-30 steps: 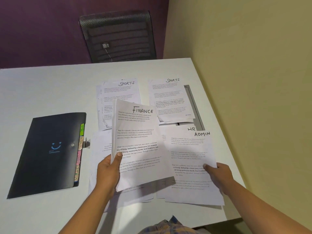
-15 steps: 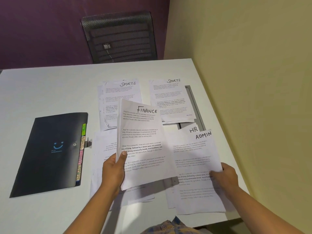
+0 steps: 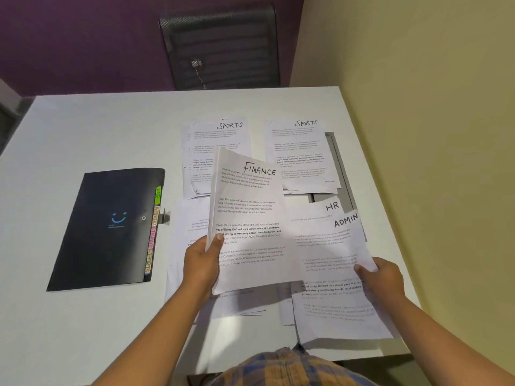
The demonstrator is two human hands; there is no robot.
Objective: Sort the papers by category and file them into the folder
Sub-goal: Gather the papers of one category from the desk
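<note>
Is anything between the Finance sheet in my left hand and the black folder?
Nothing lies on the bare strip of table between them. The left hand holds the Finance sheet above the piles. The black folder itself lies closed, so its cover blocks the tabbed pockets.

Head camera, above, facing forward and down, table (image 3: pixel 83 129) close

Office: white desk (image 3: pixel 97 129), mesh chair (image 3: pixel 220 48), labelled papers (image 3: pixel 303 151), tabbed folder (image 3: pixel 111 227).
</note>
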